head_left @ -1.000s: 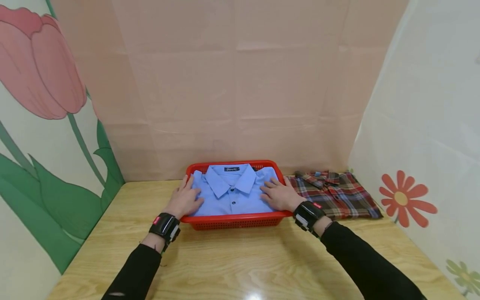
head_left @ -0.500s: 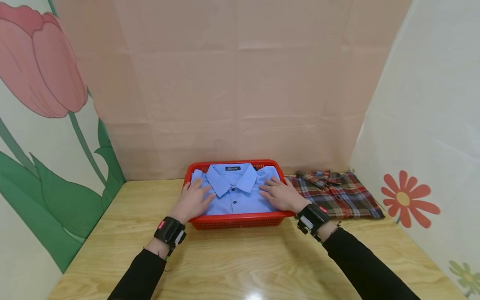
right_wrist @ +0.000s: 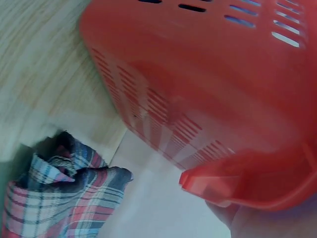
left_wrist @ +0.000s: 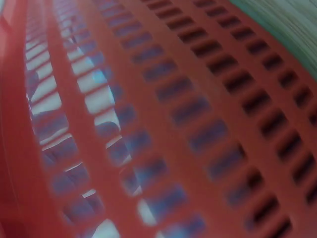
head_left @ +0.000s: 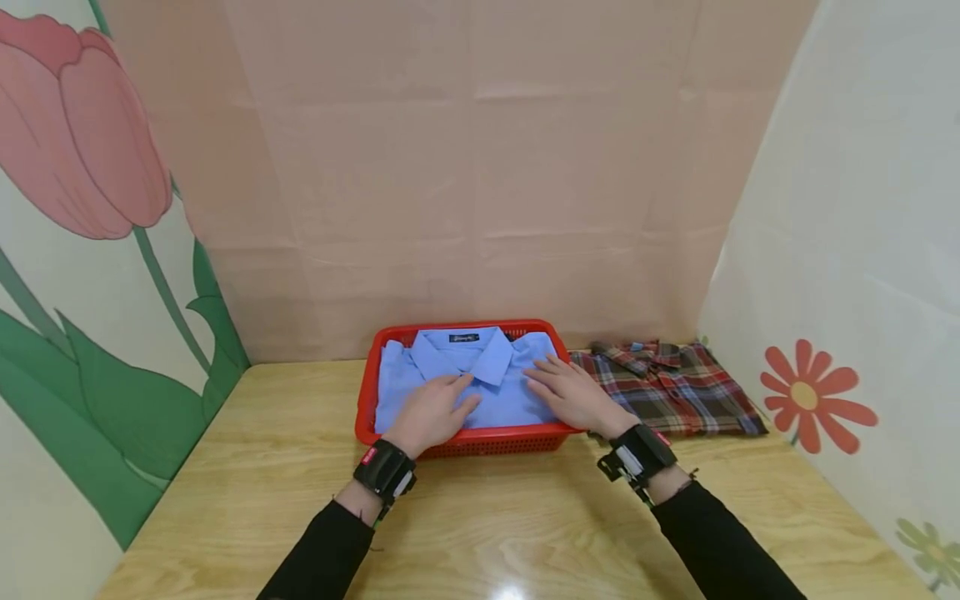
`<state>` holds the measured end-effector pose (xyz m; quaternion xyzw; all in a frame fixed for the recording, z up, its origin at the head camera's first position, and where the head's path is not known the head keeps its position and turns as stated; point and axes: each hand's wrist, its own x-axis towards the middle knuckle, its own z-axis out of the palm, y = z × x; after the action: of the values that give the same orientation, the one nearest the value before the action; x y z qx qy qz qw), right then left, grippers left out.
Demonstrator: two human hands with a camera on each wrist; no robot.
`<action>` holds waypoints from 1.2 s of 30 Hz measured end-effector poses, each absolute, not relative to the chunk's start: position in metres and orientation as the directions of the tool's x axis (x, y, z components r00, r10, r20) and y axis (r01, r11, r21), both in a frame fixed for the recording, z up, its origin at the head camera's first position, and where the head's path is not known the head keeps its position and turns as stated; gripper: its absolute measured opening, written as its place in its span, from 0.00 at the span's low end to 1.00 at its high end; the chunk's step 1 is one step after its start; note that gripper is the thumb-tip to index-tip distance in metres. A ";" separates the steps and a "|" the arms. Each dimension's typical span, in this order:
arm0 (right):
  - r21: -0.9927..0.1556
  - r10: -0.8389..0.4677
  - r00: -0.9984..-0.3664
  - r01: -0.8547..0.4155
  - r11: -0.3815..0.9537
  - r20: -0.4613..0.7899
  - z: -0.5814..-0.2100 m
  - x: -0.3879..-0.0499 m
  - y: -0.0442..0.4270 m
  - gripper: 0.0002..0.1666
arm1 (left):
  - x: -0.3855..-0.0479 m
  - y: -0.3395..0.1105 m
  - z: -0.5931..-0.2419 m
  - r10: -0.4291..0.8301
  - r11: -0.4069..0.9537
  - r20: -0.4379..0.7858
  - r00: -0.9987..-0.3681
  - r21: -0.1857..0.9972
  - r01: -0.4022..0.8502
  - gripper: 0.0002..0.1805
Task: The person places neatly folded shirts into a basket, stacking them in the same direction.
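A folded light blue shirt (head_left: 510, 400) lies collar up inside a red plastic basket (head_left: 480, 435) against the back wall. Over the middle of the shirt, just below the collar, is my left hand (head_left: 429, 415), fingers extended. My right hand (head_left: 576, 395) lies across the basket's right rim with its fingers spread on the shirt's right side. The left wrist view is filled by the slotted basket wall (left_wrist: 148, 99). In the right wrist view the basket corner (right_wrist: 198, 89) shows, with part of my right hand (right_wrist: 272, 223) beyond the rim.
Right of the basket, a folded plaid shirt (head_left: 675, 387) lies on the wooden table (head_left: 480, 525); the right wrist view shows it too (right_wrist: 74, 193). A pinkish-brown sheet (head_left: 480, 183) hangs behind, and printed flower sheets flank both sides.
My left hand has moved right, from the basket's left side to the middle of the blue shirt. My right hand has shifted only slightly. The basket and plaid shirt stay put.
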<state>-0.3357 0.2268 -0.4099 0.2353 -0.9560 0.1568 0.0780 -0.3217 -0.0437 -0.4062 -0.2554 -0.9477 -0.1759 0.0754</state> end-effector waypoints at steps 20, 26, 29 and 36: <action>-0.450 -0.341 -0.874 -0.474 0.757 0.346 -0.422 -0.310 0.243 0.25 | -0.310 0.006 -0.412 0.480 0.758 0.295 -0.826 0.334 0.559 0.30; -0.495 -0.308 -0.896 -0.435 0.752 0.320 -0.424 -0.312 0.259 0.26 | -0.304 0.020 -0.412 0.486 0.736 0.337 -0.806 0.339 0.585 0.29; -0.508 -0.281 -0.901 -0.420 0.752 0.330 -0.425 -0.315 0.273 0.28 | -0.301 0.028 -0.413 0.498 0.720 0.358 -0.790 0.337 0.607 0.29; -0.533 -0.225 -0.919 -0.373 0.760 0.323 -0.423 -0.316 0.303 0.31 | -0.294 0.051 -0.415 0.502 0.680 0.467 -0.728 0.308 0.666 0.24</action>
<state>-0.3163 0.3025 -0.4232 0.1606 -0.9302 0.3071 0.1205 -0.2939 0.0506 -0.4154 -0.3245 -0.8996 -0.2342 0.1749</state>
